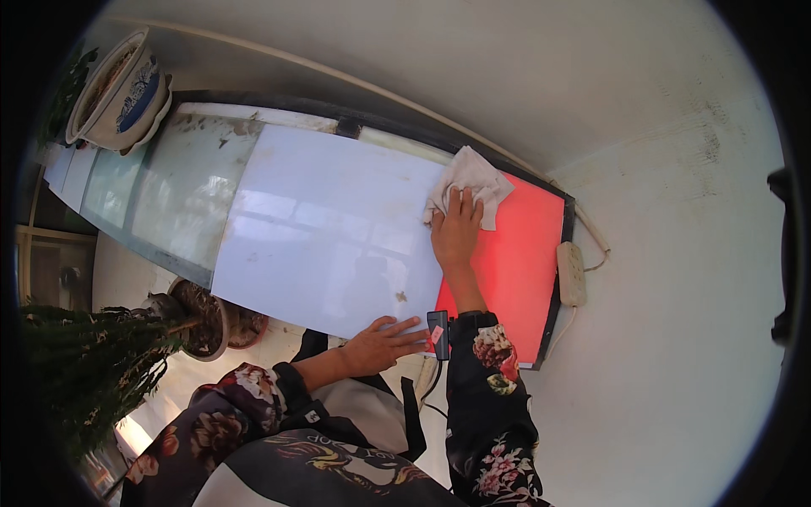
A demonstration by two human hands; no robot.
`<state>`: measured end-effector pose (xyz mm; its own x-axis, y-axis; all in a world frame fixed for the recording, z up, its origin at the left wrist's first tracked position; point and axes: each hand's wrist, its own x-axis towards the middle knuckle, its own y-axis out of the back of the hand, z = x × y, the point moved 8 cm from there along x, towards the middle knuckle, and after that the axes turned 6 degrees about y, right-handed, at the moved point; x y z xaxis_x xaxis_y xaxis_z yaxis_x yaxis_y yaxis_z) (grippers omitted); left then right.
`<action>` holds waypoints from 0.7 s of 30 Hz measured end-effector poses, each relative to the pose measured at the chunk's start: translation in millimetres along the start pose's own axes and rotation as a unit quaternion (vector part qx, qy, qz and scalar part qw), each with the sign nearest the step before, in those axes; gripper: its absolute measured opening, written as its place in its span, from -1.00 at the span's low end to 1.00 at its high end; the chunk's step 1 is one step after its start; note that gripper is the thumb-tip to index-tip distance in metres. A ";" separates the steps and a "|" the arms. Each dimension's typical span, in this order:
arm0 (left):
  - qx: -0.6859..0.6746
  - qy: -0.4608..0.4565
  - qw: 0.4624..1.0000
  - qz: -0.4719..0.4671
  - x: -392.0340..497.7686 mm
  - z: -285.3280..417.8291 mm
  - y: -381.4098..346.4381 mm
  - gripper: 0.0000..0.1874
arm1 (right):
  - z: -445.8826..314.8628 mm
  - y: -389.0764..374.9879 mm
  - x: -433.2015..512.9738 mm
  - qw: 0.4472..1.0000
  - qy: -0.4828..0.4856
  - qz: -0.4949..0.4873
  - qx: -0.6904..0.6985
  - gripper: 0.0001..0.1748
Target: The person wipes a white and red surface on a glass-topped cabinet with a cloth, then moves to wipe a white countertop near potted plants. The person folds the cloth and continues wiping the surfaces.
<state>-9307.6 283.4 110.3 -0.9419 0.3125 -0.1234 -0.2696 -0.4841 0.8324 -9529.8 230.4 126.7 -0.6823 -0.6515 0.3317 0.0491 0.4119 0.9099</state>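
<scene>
My right hand [457,237] presses a pale cloth [472,184] down near the far edge of a long, glossy table top. The cloth lies across the border between a white panel [317,215] and a red panel [513,272]. At the near edge of the white panel my left hand [383,345] rests with its fingers spread, holding nothing. A small brown mark [401,296] shows on the white surface just beyond it. Close to the left fingertips and the right cuff is a black device [438,334] with a cable.
A blue-and-white flowerpot [127,95] stands at the table's far left end. Below the near edge are a potted plant's round pot [206,323] and green foliage [89,374]. A power strip [571,274] with a cord lies against the right edge, beside the wall [659,285].
</scene>
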 end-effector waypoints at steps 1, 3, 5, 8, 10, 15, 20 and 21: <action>-0.005 0.003 1.000 -0.020 -0.1 -1.7 -4.3 -0.33 | -22.8 -7.1 -1.6 1.000 0.012 -0.013 0.007 -0.46; 0.036 -0.004 0.998 -0.053 -1.8 -3.2 -15.1 -0.41 | -73.0 -17.6 -5.2 0.997 0.056 -0.018 0.048 -0.43; 0.034 -0.002 0.999 -0.037 -2.2 -6.0 -18.3 -0.57 | -130.2 -31.9 -13.8 0.983 0.131 -0.068 0.112 -0.40; -0.165 -0.051 0.981 0.084 -13.0 -4.9 1.1 -0.57 | -212.9 -42.5 -53.0 0.931 0.285 -0.174 0.147 -0.38; -0.281 -0.076 0.949 0.122 -23.9 -8.3 13.7 -0.46 | -237.8 -32.8 -77.9 0.892 0.381 -0.195 0.149 -0.39; -0.153 -0.011 0.988 0.031 -68.4 -19.8 29.0 -0.62 | -167.1 -28.3 -72.5 0.745 -0.044 -0.397 0.534 -0.54; -0.655 0.234 0.718 0.025 -108.0 -80.8 42.8 -0.53 | -113.7 8.5 -82.4 0.430 -0.361 -0.183 0.807 -0.46; -0.712 0.268 0.647 0.055 -115.1 -91.1 45.7 -0.51 | -121.6 18.6 -81.7 0.399 -0.315 -0.175 0.843 -0.46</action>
<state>-9229.7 150.8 113.3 -0.8021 0.0694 -0.5931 0.2527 -0.8605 -0.4424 -9384.5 213.9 146.8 -0.5062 -0.7868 -0.3531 -0.3278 0.5543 -0.7651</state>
